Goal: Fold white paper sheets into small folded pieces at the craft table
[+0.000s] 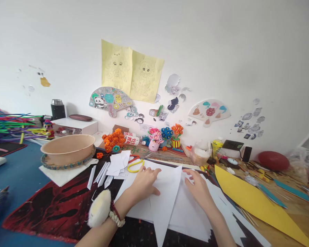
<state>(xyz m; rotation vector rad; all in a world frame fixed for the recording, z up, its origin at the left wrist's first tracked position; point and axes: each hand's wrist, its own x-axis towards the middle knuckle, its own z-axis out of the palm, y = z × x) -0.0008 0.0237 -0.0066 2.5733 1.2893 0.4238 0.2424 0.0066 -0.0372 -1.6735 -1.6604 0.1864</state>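
Observation:
A sheet of white paper (164, 209), folded to a long point toward me, lies over other white sheets on the dark mat. My left hand (145, 183) rests on its left part with the fingers spread and the thumb apart. Just beyond its right edge is my right hand (197, 187), fingers apart and slightly curled, the index fingertip close to the paper's upper right corner. Neither hand grips anything I can see. A white fluffy piece (100, 208) and a scrunchie (116, 218) sit around my left wrist. Yellow-handled scissors (136, 166) lie beyond my left hand.
Small white paper pieces (118, 163) and folded strips (102, 174) lie left of the sheets. A beige basin (68, 151) stands farther left. Orange pipe-cleaner flowers (114, 140) and small flower pots (153, 145) line the wall. Yellow card (257, 202) lies at right.

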